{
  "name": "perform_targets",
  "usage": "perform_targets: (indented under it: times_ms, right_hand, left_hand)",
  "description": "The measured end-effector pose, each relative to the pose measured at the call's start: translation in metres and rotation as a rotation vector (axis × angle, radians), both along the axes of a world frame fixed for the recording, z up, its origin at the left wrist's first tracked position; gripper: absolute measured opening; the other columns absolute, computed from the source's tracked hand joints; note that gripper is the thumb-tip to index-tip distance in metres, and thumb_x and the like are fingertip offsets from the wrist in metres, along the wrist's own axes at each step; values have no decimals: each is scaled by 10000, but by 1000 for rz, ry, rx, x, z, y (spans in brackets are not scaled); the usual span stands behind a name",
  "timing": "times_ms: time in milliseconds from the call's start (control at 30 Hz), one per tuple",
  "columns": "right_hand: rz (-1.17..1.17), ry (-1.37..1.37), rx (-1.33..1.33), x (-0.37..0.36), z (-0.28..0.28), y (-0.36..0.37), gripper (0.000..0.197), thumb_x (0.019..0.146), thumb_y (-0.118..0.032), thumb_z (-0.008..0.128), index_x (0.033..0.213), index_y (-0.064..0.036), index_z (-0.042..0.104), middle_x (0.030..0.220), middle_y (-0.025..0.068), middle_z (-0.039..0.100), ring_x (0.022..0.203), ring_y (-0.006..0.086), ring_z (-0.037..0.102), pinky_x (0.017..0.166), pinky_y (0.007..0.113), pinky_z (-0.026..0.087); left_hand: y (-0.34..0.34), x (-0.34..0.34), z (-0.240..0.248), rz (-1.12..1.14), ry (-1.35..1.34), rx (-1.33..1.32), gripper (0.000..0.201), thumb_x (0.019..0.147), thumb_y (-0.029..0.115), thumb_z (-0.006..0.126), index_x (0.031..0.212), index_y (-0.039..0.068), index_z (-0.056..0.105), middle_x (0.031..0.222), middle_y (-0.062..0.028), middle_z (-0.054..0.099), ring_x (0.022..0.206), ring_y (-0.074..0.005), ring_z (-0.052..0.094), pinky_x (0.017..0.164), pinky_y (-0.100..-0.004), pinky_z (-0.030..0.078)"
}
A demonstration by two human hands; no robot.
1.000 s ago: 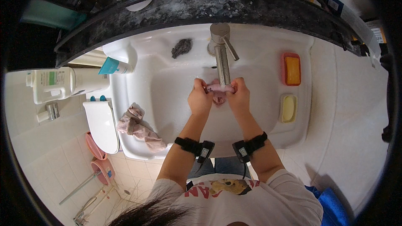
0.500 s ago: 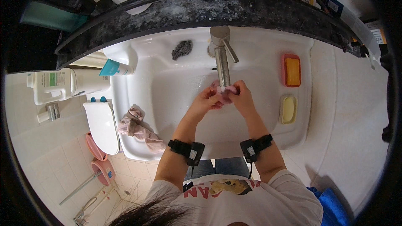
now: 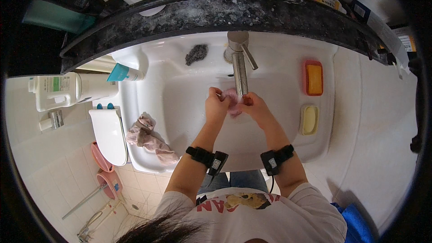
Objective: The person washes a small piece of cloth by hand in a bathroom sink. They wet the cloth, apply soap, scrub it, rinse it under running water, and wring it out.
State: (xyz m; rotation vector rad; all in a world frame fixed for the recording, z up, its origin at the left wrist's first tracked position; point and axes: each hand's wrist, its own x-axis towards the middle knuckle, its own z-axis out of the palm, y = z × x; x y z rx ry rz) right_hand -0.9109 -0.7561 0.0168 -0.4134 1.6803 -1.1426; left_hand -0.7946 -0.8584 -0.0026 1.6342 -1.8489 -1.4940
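Well left of the faucet [image 3: 240, 74], a crumpled cloth [image 3: 155, 141] lies unheld. Just below the faucet, the left hand [image 3: 218, 107] clamps a pink cloth [image 3: 232, 96]; the right hand [image 3: 259, 110], partly hidden, seemingly grips its other edge. Handling looks unfinished.

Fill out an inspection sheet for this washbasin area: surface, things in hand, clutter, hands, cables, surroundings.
Surface: white basin, with a metal tap at its far side.
Things in hand: pink cloth, bunched by the spout.
Clutter: dark scouring pad left of the tap; second pinkish cloth on the left rim; orange bar and pale yellow bar on the right.
Hands: left hand and right hand grip the pink cloth from either side.
Cables: black cable below the right forearm's strapped device.
Surroundings: black shelf beyond; white jug at left.
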Motion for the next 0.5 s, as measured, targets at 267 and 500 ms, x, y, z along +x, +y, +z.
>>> perform_targets:
  times_ms: [267,500]
  right_hand:
    - [36,806,69,1,-17,-10,243,646,-35,682,807,-32,499,830,139,574,741,294,577,648,354,469]
    - [-122,186,38,18,10,-10,274,701,-107,721,850,-32,504,758,86,576,629,191,570,538,296,438]
  left_hand:
    - [7,8,12,-238,487,614,249,752,81,673,906,10,490,795,-75,595,644,-152,550,577,-314,468]
    - [-2,-3,18,-158,-179,93,255,723,79,657,904,21,486,793,-80,599,726,-156,555,634,-341,458]
